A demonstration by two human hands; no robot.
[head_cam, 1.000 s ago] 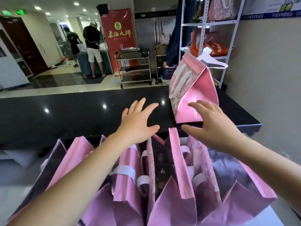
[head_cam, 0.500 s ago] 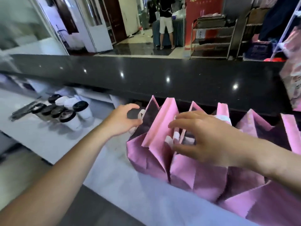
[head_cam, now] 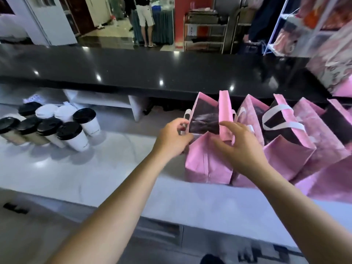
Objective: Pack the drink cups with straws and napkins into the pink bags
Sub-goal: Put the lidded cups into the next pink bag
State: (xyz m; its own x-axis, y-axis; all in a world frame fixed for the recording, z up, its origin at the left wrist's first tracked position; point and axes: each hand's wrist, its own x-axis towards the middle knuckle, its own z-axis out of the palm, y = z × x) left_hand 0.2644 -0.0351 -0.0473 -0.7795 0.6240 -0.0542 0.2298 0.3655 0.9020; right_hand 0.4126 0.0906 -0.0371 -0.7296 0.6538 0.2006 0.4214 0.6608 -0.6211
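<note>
- Bags (head_cam: 304,149): pink, in a row, mouths open, on white counter (head_cam: 95,178), right side.
- Left hand (head_cam: 172,138): fingers curled, pinching left rim of leftmost bag (head_cam: 205,164).
- Right hand (head_cam: 242,149): fingers loosely spread at that bag's right rim; grasp cannot be told.
- Lidded cups (head_cam: 57,128): clustered far left, well apart from bags.

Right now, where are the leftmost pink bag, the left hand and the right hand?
leftmost pink bag (head_cam: 206,164): head view, front panel.
left hand (head_cam: 171,139): head view, its back.
right hand (head_cam: 242,149): head view, its back.
</note>
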